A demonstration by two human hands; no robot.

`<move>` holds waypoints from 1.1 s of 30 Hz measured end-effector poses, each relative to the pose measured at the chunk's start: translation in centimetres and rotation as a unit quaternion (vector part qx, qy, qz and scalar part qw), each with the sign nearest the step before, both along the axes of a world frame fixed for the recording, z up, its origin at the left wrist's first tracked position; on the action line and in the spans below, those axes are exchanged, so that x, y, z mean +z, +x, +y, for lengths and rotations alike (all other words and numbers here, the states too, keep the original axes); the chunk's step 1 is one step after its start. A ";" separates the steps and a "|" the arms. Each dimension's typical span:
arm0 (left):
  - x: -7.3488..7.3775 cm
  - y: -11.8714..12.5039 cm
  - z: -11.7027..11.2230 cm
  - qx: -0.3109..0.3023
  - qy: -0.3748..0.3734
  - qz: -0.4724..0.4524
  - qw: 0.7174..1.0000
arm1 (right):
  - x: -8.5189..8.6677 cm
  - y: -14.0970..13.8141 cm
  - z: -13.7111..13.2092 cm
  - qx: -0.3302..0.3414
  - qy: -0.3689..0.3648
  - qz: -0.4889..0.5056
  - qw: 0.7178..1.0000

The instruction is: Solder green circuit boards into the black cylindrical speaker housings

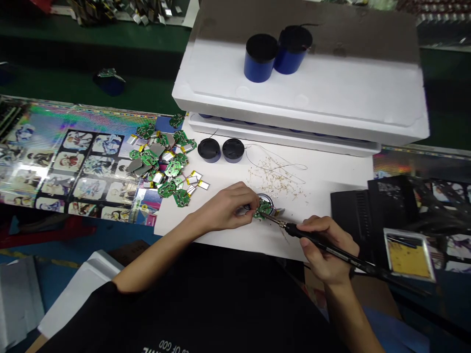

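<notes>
My right hand (329,250) is wrapped round the black handle of a soldering iron (309,235). Its metal tip touches or nearly touches a green circuit board (264,208), which rests over a round, pale-rimmed part in front of me. At the board's left edge my left hand (237,206) is closed in a pinch; whatever lies between the fingertips is too small to name. Beyond the board, many tiny tan bits (274,179) are scattered on the white sheet (221,223), with a thin wire (265,166) looping over them.
Left of my hands lies a heap of green circuit boards (172,168) with small silver batteries (203,185). Two dark round housings (233,150) stand behind. A white foam box (301,105) carries two blue cylinders (258,66). At right are a black box (349,220) and a yellow sponge tray (409,256).
</notes>
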State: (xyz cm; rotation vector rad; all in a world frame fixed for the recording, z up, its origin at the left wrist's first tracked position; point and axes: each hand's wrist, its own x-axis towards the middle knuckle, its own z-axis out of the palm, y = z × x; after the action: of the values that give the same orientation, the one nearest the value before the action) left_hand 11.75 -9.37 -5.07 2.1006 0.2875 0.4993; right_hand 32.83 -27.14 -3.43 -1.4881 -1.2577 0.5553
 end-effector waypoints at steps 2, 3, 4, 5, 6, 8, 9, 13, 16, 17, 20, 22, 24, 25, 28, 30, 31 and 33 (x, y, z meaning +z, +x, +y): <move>0.0 0.0 0.0 -0.001 0.004 -0.002 1.000 | -0.5 0.4 -0.5 -0.027 0.022 0.016 0.999; 0.0 0.0 0.0 -0.001 0.005 -0.001 1.000 | -0.8 0.5 -0.7 -0.050 0.039 0.026 0.998; 0.0 0.0 0.0 0.000 0.005 -0.001 1.000 | -0.9 0.7 -0.8 -0.077 0.058 0.037 0.995; 0.0 0.0 0.0 0.001 0.005 -0.001 1.000 | -1.0 0.8 -0.9 -0.106 0.076 0.048 0.990; 0.0 0.0 0.0 0.002 0.005 -0.001 1.000 | -1.0 0.8 -0.9 -0.131 0.092 0.057 0.985; 0.0 0.0 0.0 0.002 0.005 0.000 1.000 | -0.7 0.5 -0.7 -0.169 0.113 0.069 0.977; 0.0 0.0 0.0 0.001 0.005 0.002 1.000 | -0.6 0.2 -0.5 -0.176 0.116 0.074 0.975; 0.0 0.0 0.1 -0.006 0.011 0.002 1.000 | -0.4 -1.7 0.1 -0.134 0.060 0.064 0.987; 0.0 0.0 0.1 -0.004 0.015 -0.003 1.000 | -1.2 -3.0 0.6 -0.080 0.004 -0.041 0.996; 0.1 0.0 0.1 -0.003 0.016 -0.003 1.000 | -1.6 -3.3 0.8 -0.060 -0.004 -0.084 0.995; 0.2 -0.1 0.2 -0.004 0.017 -0.003 1.000 | -2.5 -4.0 1.4 -0.018 -0.005 -0.165 0.986; 0.2 -0.2 0.2 -0.002 0.011 -0.012 1.000 | -2.8 -4.0 1.8 -0.008 -0.007 -0.179 0.984; -0.1 -0.2 0.2 0.007 0.008 -0.028 1.000 | -2.8 -3.7 2.1 0.000 -0.009 -0.177 0.984; -0.2 -0.2 0.1 0.012 0.010 -0.037 0.999 | -2.7 -3.4 2.3 0.008 -0.012 -0.171 0.985; -0.6 0.0 -0.2 0.030 0.057 -0.058 0.996 | -2.5 -2.0 2.7 0.037 -0.020 -0.145 0.989; -0.7 0.2 -0.4 0.035 0.110 -0.063 0.991 | -2.4 -1.0 3.1 0.061 -0.022 -0.135 0.989; -0.6 0.3 -0.5 0.035 0.136 -0.061 0.988 | -2.5 -0.6 3.2 0.073 -0.021 -0.133 0.988; -0.4 0.5 -0.5 0.030 0.175 -0.048 0.983 | -2.5 0.0 3.5 0.089 -0.019 -0.130 0.987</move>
State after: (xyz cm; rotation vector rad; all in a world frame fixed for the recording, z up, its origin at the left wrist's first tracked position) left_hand 12.28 -9.83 -5.45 2.4036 0.2189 0.7265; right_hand 32.80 -23.61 -5.98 -1.5251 -1.6036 0.5150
